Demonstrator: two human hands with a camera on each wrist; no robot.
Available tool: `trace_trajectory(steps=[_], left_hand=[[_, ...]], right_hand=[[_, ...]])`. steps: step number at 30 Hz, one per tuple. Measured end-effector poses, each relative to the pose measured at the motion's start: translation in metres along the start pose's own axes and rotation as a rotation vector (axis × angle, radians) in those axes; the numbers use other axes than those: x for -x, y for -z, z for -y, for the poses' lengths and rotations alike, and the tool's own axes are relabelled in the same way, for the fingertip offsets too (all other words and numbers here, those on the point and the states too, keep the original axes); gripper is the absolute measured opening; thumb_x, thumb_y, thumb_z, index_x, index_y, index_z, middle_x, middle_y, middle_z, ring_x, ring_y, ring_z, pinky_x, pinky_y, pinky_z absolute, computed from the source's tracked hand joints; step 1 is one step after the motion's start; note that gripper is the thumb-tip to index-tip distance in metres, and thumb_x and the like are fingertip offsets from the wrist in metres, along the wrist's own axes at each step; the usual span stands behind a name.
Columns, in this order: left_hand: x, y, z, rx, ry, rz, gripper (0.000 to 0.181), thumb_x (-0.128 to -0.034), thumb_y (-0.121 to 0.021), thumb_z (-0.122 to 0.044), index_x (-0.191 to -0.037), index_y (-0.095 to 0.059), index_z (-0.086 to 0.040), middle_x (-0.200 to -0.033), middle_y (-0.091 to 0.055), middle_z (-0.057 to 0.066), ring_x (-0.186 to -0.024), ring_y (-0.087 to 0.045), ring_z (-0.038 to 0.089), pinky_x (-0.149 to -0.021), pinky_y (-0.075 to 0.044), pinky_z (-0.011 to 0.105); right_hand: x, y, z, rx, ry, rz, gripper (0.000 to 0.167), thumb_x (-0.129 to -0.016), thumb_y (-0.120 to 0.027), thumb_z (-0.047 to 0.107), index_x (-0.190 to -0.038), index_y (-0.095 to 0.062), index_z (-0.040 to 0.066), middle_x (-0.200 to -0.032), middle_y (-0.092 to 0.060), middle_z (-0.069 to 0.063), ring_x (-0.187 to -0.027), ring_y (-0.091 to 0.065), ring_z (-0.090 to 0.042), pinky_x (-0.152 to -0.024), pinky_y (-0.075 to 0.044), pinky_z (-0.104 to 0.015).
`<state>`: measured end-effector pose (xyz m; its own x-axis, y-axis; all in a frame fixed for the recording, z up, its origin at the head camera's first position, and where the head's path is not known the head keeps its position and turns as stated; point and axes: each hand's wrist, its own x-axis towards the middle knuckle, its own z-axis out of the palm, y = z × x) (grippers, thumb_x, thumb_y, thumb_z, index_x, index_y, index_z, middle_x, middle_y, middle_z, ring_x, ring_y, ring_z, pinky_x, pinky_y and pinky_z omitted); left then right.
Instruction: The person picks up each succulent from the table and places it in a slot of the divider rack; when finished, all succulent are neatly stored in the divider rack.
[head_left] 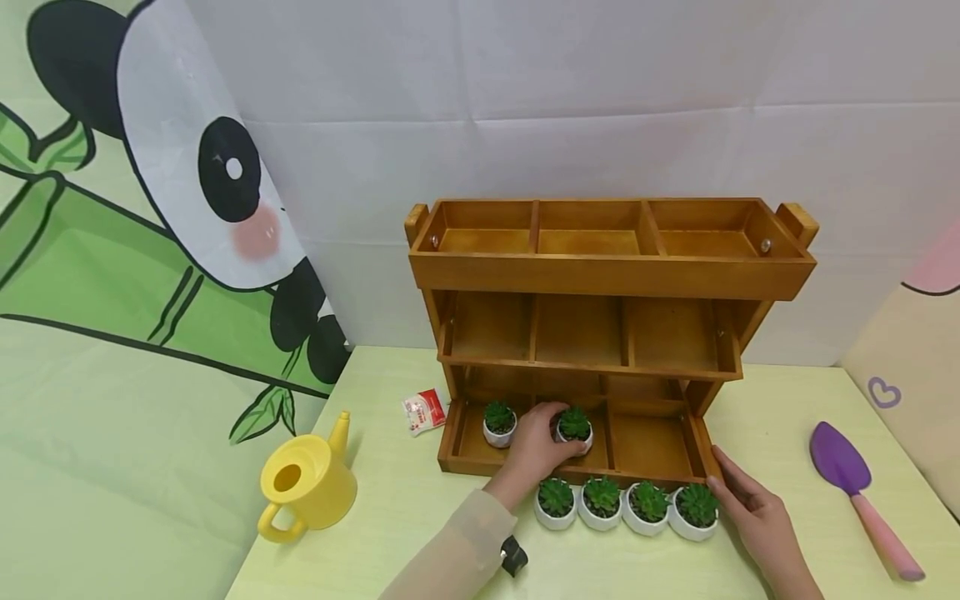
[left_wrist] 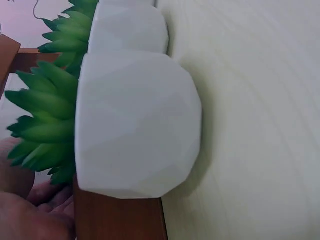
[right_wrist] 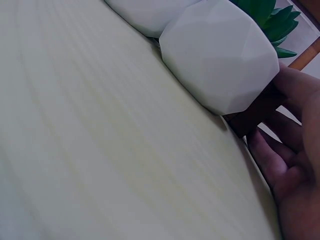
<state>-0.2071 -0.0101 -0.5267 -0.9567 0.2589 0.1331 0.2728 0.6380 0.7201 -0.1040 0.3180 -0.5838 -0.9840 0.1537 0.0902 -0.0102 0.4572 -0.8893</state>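
Plant (head_left: 574,425) sits in or just over the bottom tray's (head_left: 468,463) middle compartment in the rack (head_left: 611,277); whether it touches down, I cannot tell. The left hand (head_left: 534,442) has its grip pinched about it, thumb near six o'clock, fingers near eleven. The right hand (head_left: 761,517) touches the tray's front corner towards four o'clock, fingers loose. Another plant (head_left: 499,423) stands at nine o'clock, in the left compartment. Four more plants (head_left: 648,504) line the tabletop (head_left: 397,517) at five o'clock, a packet (head_left: 424,412) lies at nine, a can (head_left: 318,487) at eight, a scoop (head_left: 842,460) at four.
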Motion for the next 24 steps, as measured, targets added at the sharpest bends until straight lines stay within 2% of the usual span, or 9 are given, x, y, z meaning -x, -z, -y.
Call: trace_trajectory(steps=[3, 7, 14, 24], left_hand=[[0.004, 0.002, 0.001, 0.039, -0.001, -0.008, 0.063, -0.0825, -0.091, -0.03, -0.136, -0.067, -0.007, -0.128, -0.068, 0.009, -0.114, -0.065, 0.025, -0.096, -0.056, 0.037], [0.01, 0.005, 0.002, 0.137, -0.002, -0.012, 0.062, -0.0836, -0.091, -0.027, -0.136, -0.066, -0.004, -0.13, -0.066, 0.011, -0.115, -0.066, 0.027, -0.096, -0.057, 0.034], [0.02, 0.008, 0.002, 0.251, 0.031, -0.009, 0.061, -0.0856, -0.09, -0.023, -0.138, -0.065, -0.004, -0.136, -0.062, 0.012, -0.123, -0.064, 0.029, -0.102, -0.054, 0.033], [0.034, 0.01, 0.005, 0.353, -0.002, -0.02, 0.055, -0.0899, -0.086, -0.018, -0.137, -0.064, -0.001, -0.135, -0.063, 0.014, -0.126, -0.062, 0.032, -0.105, -0.051, 0.032]], right_hand=[[0.0, 0.0, 0.001, 0.006, -0.002, -0.001, 0.057, -0.108, -0.06, 0.035, -0.159, -0.046, 0.015, -0.156, -0.045, 0.0, -0.119, -0.041, 0.022, -0.092, -0.04, -0.001], [0.0, 0.0, 0.002, 0.016, 0.001, -0.005, 0.056, -0.108, -0.06, 0.035, -0.159, -0.046, 0.015, -0.155, -0.045, -0.001, -0.119, -0.041, 0.023, -0.092, -0.04, -0.001], [0.0, 0.0, 0.003, 0.016, -0.007, 0.003, 0.058, -0.108, -0.06, 0.037, -0.159, -0.046, 0.015, -0.156, -0.044, 0.001, -0.119, -0.04, 0.023, -0.092, -0.039, -0.001], [0.001, 0.0, 0.003, 0.017, -0.001, 0.004, 0.057, -0.108, -0.06, 0.035, -0.159, -0.045, 0.016, -0.156, -0.044, 0.002, -0.12, -0.039, 0.023, -0.093, -0.039, -0.001]])
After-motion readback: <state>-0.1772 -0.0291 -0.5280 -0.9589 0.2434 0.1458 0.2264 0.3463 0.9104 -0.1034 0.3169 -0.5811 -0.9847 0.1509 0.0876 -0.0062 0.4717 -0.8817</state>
